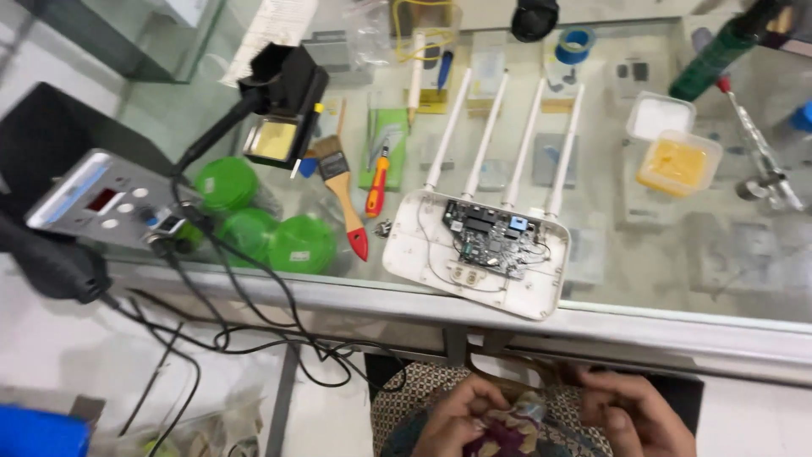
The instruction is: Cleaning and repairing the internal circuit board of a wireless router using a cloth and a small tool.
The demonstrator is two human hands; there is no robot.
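Both my hands are low in the head view, below the counter's front edge, over my lap. My left hand (461,415) and my right hand (630,415) pinch a crumpled patterned cloth (516,423) between them. On the glass counter above them lies an opened white router (474,250) with its green circuit board (491,237) bare and several white antennas (507,140) pointing away from me. Neither hand touches the router.
A soldering station (106,199) with black cables sits at the left, beside green round lids (254,224). A paintbrush with a red handle (345,195), a red-and-yellow screwdriver (377,182), two plastic tubs (677,156), a tape roll (577,44) and a green can (715,55) lie on the glass counter (677,254).
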